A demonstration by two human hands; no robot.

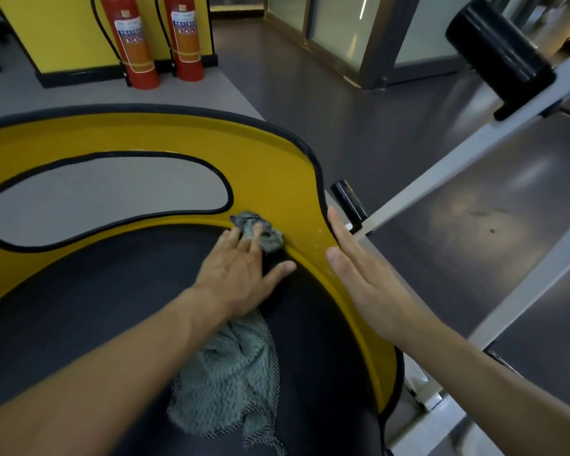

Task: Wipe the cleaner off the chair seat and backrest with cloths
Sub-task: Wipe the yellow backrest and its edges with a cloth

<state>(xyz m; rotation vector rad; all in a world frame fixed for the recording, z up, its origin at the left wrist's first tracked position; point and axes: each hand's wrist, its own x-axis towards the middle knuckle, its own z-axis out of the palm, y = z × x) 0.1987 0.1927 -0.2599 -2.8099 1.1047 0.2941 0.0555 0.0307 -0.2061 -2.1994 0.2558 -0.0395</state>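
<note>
Cloth (257,233) at seat's (112,307) yellow rim (313,258)

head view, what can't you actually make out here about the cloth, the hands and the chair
- Head view: the middle of the cloth is hidden under the left hand.
- The right hand lies flat on the yellow rim; its palm side is hidden.
- The dark seat is cut off by the left and bottom edges.
- Cleaner residue on the seat: too dim to tell.
- Fire extinguisher labels: too small to read.

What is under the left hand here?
The left hand presses flat on a grey-green cloth at the seam between the dark seat and yellow rim. Cloth shows beyond the fingertips and below the wrist; the part beneath the palm is hidden.
</note>
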